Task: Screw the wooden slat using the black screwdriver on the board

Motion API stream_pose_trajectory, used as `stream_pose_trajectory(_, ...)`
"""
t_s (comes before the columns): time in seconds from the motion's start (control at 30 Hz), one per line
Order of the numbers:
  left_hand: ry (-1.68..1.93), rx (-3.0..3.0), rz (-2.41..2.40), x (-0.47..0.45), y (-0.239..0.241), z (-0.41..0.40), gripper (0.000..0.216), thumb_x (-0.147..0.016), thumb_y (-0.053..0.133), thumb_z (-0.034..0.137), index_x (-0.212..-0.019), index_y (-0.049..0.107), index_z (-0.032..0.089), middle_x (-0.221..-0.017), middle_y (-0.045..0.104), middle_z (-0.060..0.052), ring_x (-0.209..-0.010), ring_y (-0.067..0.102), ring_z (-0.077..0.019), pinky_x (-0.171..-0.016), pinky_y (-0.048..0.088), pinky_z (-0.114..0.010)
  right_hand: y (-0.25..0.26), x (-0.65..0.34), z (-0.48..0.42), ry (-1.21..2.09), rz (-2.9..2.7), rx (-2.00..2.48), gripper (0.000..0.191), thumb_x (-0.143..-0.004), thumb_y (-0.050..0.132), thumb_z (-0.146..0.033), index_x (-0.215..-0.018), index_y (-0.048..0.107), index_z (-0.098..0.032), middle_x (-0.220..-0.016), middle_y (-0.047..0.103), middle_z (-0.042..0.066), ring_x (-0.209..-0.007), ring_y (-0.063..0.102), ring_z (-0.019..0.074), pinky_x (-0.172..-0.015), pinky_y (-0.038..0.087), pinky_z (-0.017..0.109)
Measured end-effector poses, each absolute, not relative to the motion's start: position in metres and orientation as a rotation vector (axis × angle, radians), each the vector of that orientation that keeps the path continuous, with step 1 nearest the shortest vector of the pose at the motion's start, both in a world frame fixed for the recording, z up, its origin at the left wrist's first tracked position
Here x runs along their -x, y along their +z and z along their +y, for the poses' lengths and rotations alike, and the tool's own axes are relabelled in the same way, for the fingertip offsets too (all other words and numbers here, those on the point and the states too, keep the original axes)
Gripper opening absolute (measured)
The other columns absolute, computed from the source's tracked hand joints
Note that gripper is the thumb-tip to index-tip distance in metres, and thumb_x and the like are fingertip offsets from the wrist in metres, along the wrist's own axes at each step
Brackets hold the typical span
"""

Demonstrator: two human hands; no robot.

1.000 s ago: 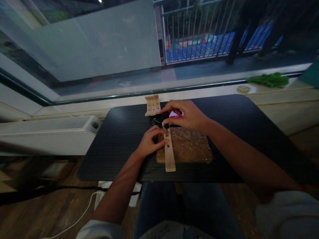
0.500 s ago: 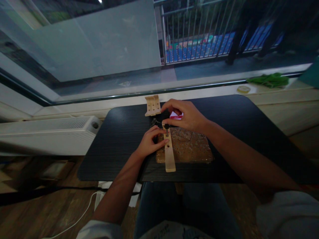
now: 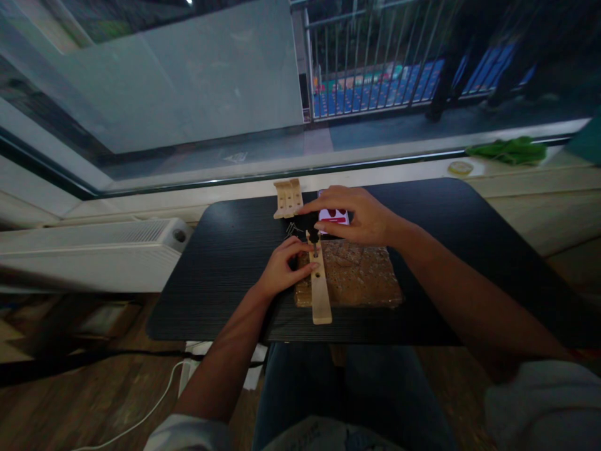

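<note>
A pale wooden strip (image 3: 320,285) with holes lies lengthwise over the left edge of a brown cork board (image 3: 357,279) on the black table (image 3: 225,263). My left hand (image 3: 282,269) presses its fingers against the strip's far end, pinning it. My right hand (image 3: 357,216) hovers just beyond, thumb and forefinger pinched on a small dark screw (image 3: 313,235) standing at the strip's top hole. A pink and white card (image 3: 333,216) shows under that hand.
A stack of pale wooden pieces (image 3: 288,198) sits at the table's far edge, with small dark metal parts (image 3: 292,229) near it. A white radiator (image 3: 89,250) is at left, a window sill with green cloth (image 3: 509,150) at right. A white cable (image 3: 154,401) runs on the floor.
My right hand has risen and shifted slightly away, fingers stretching out more, which uncovers more of the pink card. My left hand and the strip stay put.
</note>
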State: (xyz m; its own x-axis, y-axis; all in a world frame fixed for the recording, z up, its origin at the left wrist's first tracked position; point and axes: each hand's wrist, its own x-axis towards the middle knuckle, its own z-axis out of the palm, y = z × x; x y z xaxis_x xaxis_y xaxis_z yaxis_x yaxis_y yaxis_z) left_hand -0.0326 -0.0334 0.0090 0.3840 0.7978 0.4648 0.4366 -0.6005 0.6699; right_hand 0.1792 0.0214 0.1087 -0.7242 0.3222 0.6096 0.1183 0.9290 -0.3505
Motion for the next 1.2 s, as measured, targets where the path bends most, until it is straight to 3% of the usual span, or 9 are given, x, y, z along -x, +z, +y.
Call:
stream_pose_trajectory(0.53,1.085,-2.208,1.074,0.0329,0.009,-0.0334,0.026,-0.081,0.069,0.035,-0.099,0.067,0.017,-0.086,0.055,-0.003,-0.073,0.053,-0.0133,-0.067,0.046,-0.026,0.111,-0.1781,0.0211,0.695,-2.352,0.342,0.03,-0.087,0.055,-0.013,-0.117,0.062,-0.013,-0.103,0.071,0.006,-0.066,0.05,0.0077,-0.062,0.04,0.022)
stream_pose_trajectory(0.7,1.091,-2.217,1.066,0.0326,0.0088,-0.0328,0.025,-0.08,0.068,0.034,-0.098,0.068,0.016,-0.085,0.054,-0.003,-0.072,0.052,-0.0129,-0.065,0.045,-0.026,0.1099,-0.1783,0.0223,0.706,-2.339,0.324,0.035,-0.088,0.056,-0.016,-0.123,0.059,-0.013,-0.103,0.07,0.006,-0.063,0.047,0.007,-0.059,0.038,0.021)
stream_pose_trajectory(0.9,1.09,-2.216,1.065,0.0328,0.0092,-0.0327,0.026,-0.081,0.068,0.034,-0.099,0.068,0.016,-0.084,0.054,-0.003,-0.071,0.051,-0.0126,-0.065,0.044,-0.025,0.1102,-0.1779,0.0233,0.655,-2.347,0.35,0.024,-0.086,0.059,-0.017,-0.109,0.067,-0.015,-0.094,0.07,0.003,-0.06,0.042,0.0061,-0.059,0.036,0.021)
stream_pose_trajectory(1.2,1.072,-2.214,1.081,0.0331,0.0098,-0.0337,0.028,-0.081,0.067,0.037,-0.099,0.068,0.016,-0.086,0.055,-0.004,-0.074,0.053,-0.0141,-0.067,0.046,-0.027,0.1075,-0.1771,0.0237,0.574,-2.297,0.393,0.025,-0.085,0.065,-0.029,-0.105,0.068,-0.015,-0.086,0.066,0.001,-0.059,0.038,0.0067,-0.059,0.034,0.023)
